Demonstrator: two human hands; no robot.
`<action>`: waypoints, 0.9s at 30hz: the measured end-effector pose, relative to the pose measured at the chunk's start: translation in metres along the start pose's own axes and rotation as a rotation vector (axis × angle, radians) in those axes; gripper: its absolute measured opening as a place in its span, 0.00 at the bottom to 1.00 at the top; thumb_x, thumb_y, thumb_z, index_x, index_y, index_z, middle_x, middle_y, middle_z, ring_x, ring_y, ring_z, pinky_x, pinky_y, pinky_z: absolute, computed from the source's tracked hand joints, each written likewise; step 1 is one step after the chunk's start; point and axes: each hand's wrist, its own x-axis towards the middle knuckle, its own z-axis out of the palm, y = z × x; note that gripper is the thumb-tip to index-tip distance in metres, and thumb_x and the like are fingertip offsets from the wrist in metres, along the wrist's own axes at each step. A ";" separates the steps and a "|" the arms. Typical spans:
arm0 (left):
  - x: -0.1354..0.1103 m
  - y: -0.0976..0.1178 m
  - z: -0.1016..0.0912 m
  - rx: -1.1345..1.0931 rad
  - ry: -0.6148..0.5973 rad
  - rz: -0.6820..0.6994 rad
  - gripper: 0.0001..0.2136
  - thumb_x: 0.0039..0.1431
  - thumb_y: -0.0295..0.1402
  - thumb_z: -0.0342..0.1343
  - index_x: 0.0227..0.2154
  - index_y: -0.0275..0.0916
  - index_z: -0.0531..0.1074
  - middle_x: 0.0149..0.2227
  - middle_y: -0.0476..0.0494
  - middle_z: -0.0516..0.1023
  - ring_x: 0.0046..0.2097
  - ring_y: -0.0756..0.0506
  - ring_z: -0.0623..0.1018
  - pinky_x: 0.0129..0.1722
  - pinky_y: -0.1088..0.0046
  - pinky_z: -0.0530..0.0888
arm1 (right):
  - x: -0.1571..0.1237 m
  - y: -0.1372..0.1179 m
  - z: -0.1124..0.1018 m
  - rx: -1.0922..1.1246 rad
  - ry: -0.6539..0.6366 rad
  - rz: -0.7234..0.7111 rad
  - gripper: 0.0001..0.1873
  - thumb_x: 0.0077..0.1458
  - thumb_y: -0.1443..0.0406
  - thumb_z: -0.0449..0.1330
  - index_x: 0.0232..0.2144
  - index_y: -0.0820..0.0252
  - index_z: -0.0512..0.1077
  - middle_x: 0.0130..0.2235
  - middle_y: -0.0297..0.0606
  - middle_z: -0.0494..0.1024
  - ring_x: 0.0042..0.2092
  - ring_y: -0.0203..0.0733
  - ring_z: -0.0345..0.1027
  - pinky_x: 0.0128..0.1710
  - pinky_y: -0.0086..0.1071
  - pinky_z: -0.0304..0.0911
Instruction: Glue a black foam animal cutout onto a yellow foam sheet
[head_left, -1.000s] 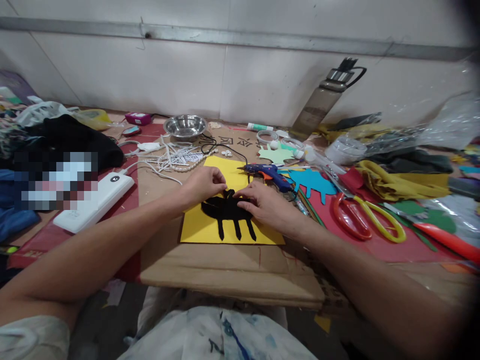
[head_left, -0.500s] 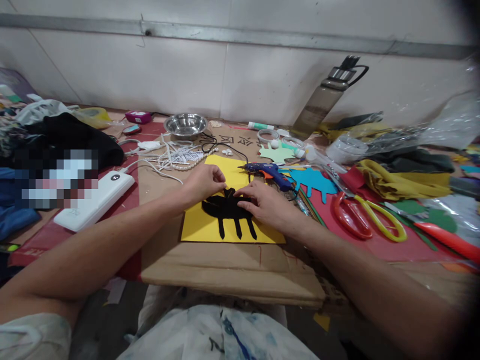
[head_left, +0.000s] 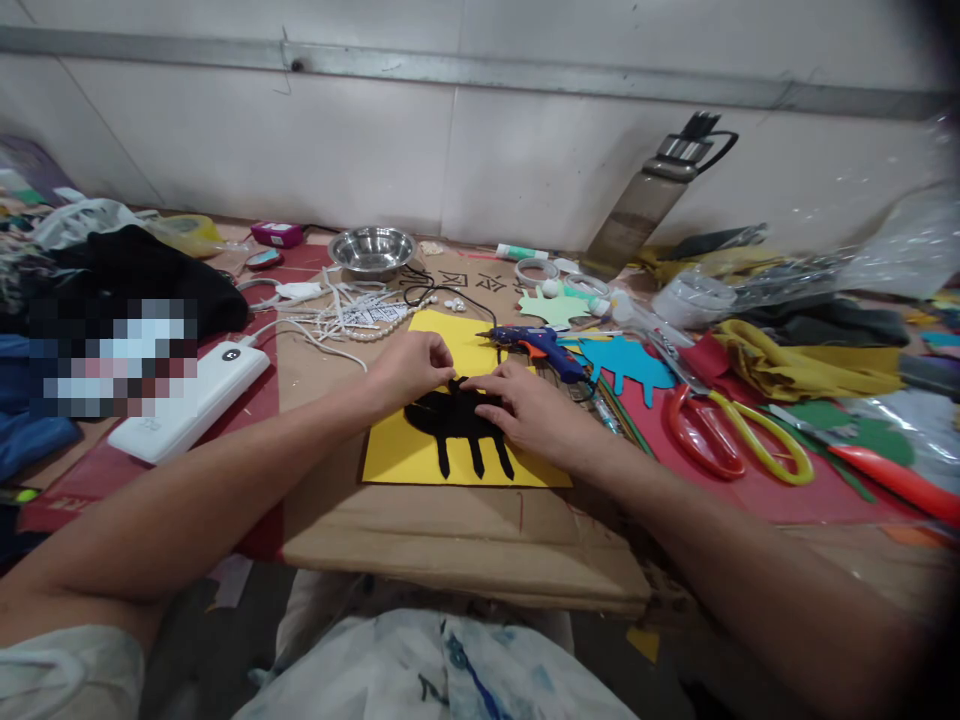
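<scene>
- One black cutout (head_left: 456, 412) lies on yellow card (head_left: 401, 457), head view.
- Left hand (head_left: 409, 366): fingertips nearly together at its top; whether gripping, cannot tell.
- Right hand (head_left: 529, 408): finger and thumb parted against it, seemingly to steady it.
- Glue gun (head_left: 553, 352): just beyond, probably for easy reach.

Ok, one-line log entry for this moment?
left hand: at black cutout | right hand: on black cutout | yellow sheet: beneath | glue gun: beyond

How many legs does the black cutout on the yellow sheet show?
3: the left leg, the middle leg and the right leg, along the near side of the black cutout. The right hand covers part of it, so another could be hidden.
</scene>
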 end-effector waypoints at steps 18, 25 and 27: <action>0.003 -0.005 0.001 -0.014 -0.041 0.019 0.04 0.49 0.27 0.63 0.30 0.35 0.77 0.31 0.45 0.80 0.31 0.50 0.75 0.31 0.75 0.66 | 0.001 0.010 -0.004 0.141 0.152 0.014 0.13 0.61 0.67 0.55 0.47 0.59 0.73 0.43 0.42 0.74 0.41 0.42 0.69 0.46 0.37 0.65; 0.003 -0.005 0.001 0.005 -0.035 0.042 0.04 0.48 0.27 0.63 0.29 0.35 0.78 0.29 0.46 0.80 0.30 0.49 0.75 0.30 0.74 0.67 | -0.002 0.006 -0.001 0.013 0.050 -0.106 0.18 0.63 0.68 0.52 0.52 0.53 0.74 0.42 0.42 0.69 0.41 0.42 0.67 0.46 0.37 0.64; 0.003 -0.005 0.001 0.005 -0.028 0.048 0.04 0.48 0.27 0.63 0.29 0.35 0.77 0.28 0.46 0.80 0.30 0.49 0.75 0.31 0.74 0.67 | -0.001 0.003 0.004 -0.022 0.015 -0.102 0.19 0.63 0.68 0.52 0.52 0.52 0.74 0.42 0.42 0.68 0.40 0.42 0.67 0.44 0.36 0.64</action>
